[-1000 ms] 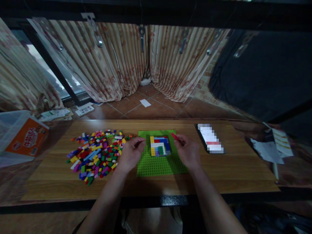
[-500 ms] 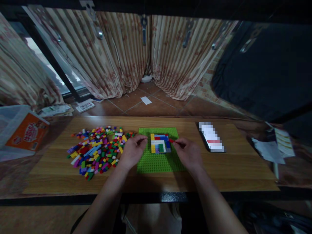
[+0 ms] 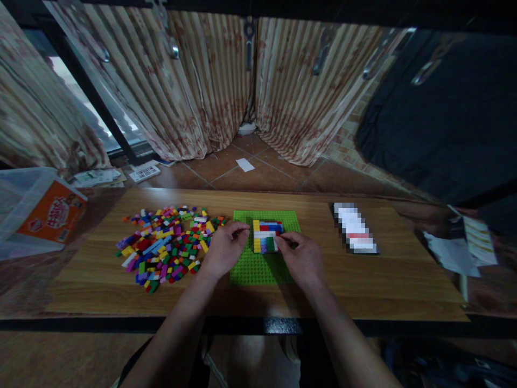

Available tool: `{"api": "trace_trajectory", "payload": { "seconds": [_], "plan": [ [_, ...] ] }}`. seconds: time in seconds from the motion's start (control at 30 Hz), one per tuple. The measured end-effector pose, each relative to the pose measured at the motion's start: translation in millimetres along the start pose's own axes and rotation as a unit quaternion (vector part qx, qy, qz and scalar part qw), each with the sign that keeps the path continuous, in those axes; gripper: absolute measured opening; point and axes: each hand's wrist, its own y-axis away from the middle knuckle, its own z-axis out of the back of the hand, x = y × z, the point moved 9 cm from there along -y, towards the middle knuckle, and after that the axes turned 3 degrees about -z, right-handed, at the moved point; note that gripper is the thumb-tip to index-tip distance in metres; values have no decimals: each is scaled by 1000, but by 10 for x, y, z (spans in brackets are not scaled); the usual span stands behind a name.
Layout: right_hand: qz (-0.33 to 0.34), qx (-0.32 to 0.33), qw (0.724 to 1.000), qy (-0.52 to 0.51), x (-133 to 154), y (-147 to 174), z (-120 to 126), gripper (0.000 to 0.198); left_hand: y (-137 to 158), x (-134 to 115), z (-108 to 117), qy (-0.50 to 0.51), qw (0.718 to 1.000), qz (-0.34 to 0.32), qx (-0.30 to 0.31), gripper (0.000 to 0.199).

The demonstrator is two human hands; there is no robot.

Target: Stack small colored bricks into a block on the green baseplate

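A green baseplate (image 3: pixel 246 272) lies on the wooden table and carries a block build (image 3: pixel 264 235) of yellow, white, red, blue and green toy bricks. My right hand (image 3: pixel 302 256) is over the build's right side, thumb and finger pinched on a small red brick (image 3: pixel 277 233), mostly hidden by the fingertips. To the left of the build is my left hand (image 3: pixel 226 248), its thumb and fingertips pressed together over the baseplate's edge. Whatever may be between those fingertips does not show. Beside the left hand spreads a pile of loose bricks (image 3: pixel 161 245) in many colours.
A phone (image 3: pixel 355 229) with a blurred screen rests on the table's right part. At far left stands a clear plastic box (image 3: pixel 30 210) with an orange label. Papers (image 3: pixel 452 253) lie past the right edge, and striped curtains (image 3: pixel 210 81) hang behind.
My right hand has moved left, bringing the red brick from beside the build onto its right side. The left hand stays pinched near the build. The whole view has shifted slightly.
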Motion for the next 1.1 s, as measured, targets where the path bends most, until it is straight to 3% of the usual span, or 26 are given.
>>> {"api": "trace_trajectory", "payload": {
  "seconds": [0.27,0.6,0.8,1.1],
  "plan": [
    [-2,0,1000,-12,-56,-29,13,30,26,2,-46,-20,1000,-6,17,24],
    [-33,-55,998,11,-201,-118,31,47,32,-55,-42,-21,1000,-11,13,20],
    [-34,-36,997,51,-175,-86,-75,45,52,-99,-72,-38,999,-16,18,19],
    [-46,-2,999,12,-247,-193,-121,42,93,-116,-114,-61,998,-10,26,19]
  ]
}}
